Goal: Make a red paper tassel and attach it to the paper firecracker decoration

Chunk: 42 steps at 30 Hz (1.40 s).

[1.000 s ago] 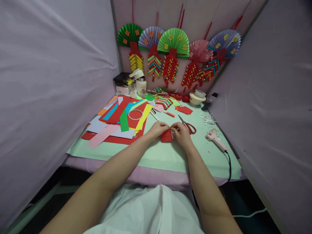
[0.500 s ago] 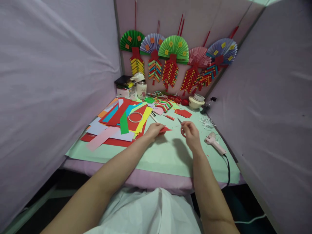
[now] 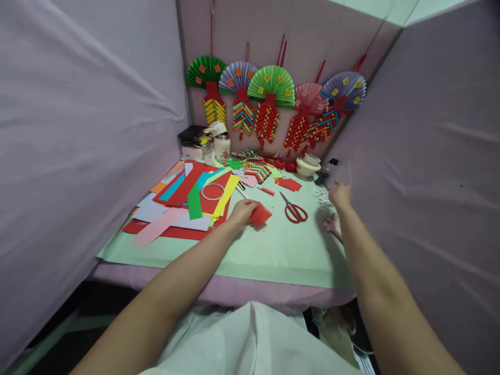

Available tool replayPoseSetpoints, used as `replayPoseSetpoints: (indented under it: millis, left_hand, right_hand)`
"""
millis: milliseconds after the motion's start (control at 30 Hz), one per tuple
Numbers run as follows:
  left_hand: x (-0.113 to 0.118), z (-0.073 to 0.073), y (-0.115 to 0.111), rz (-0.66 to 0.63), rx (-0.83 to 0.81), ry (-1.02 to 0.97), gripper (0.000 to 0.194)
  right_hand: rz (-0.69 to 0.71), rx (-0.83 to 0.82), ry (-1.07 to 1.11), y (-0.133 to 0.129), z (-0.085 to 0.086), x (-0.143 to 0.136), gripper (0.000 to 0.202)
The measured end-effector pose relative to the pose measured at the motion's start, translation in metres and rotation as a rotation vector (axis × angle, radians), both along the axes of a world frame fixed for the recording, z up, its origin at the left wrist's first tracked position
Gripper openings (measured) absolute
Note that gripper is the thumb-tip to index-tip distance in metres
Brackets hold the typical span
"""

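The left hand (image 3: 242,212) pinches the left edge of a red piece (image 3: 261,214) between thumb and fingers, near the middle of the bench (image 3: 273,260); whether the piece touches the surface cannot be told. The right hand (image 3: 340,195) is well apart at the far right, over the white scraps (image 3: 322,198); its fingers look bent, but whether they grip anything cannot be told.

Between the hands lie red-handled scissors (image 3: 295,210), blades pointing away from the person. The right forearm crosses in front of the pale glue gun (image 3: 332,224), hiding part of it. To the left, a pile of coloured paper (image 3: 189,185) spreads out with a white ring (image 3: 213,199) on top. A small orange-red roll (image 3: 267,191) and flat red cards (image 3: 289,184) lie beyond the scissors. Farther back stand a pale bottle (image 3: 222,148) bearing a reddish picture and a cream bowl (image 3: 307,170).

Pleated fans (image 3: 269,80) hang behind, dotted with little squares whose marks are too small to read.
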<state>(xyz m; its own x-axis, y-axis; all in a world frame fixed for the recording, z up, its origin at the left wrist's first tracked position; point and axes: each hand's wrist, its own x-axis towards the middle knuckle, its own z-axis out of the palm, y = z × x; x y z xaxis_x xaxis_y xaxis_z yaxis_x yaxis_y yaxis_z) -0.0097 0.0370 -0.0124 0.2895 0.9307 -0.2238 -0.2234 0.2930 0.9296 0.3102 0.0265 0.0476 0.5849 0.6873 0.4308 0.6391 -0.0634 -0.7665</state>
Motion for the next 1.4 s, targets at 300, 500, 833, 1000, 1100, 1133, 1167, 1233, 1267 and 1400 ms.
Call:
replayPoseSetpoints:
  millis: [300, 500, 833, 1000, 1100, 1133, 1167, 1233, 1267, 1400]
  left_hand:
    - [0.006, 0.003, -0.001, 0.14, 0.005, -0.232, 0.018]
    - [0.006, 0.009, -0.003, 0.151, 0.022, -0.237, 0.017]
    - [-0.013, 0.015, 0.013, 0.377, 0.193, -0.084, 0.021]
    - [-0.012, 0.018, 0.009, 0.389, 0.204, -0.079, 0.022]
    - [-0.012, 0.018, 0.008, 0.389, 0.21, -0.081, 0.02]
    - [-0.012, 0.018, 0.009, 0.388, 0.208, -0.08, 0.02]
    - [-0.012, 0.017, 0.009, 0.387, 0.208, -0.078, 0.019]
    - [-0.012, 0.016, 0.01, 0.389, 0.204, -0.075, 0.02]
    - [-0.012, 0.016, 0.01, 0.392, 0.202, -0.075, 0.02]
    - [-0.012, 0.015, 0.011, 0.393, 0.197, -0.07, 0.021]
  right_hand:
    - [0.468, -0.168, 0.747, -0.045, -0.061, -0.186, 0.041]
    - [0.416, -0.078, 0.79, -0.034, -0.051, -0.189, 0.036]
    - [0.492, -0.26, 0.715, -0.042, -0.052, -0.167, 0.04]
    - [0.503, -0.25, 0.677, -0.043, -0.052, -0.169, 0.037]
    - [0.507, -0.246, 0.688, -0.043, -0.053, -0.169, 0.037]
    - [0.506, -0.242, 0.691, -0.043, -0.053, -0.169, 0.037]
    - [0.504, -0.238, 0.691, -0.043, -0.054, -0.169, 0.036]
    - [0.497, -0.233, 0.682, -0.043, -0.054, -0.169, 0.036]
    - [0.493, -0.233, 0.674, -0.044, -0.055, -0.168, 0.036]
    - [0.477, -0.253, 0.593, -0.042, -0.06, -0.166, 0.033]
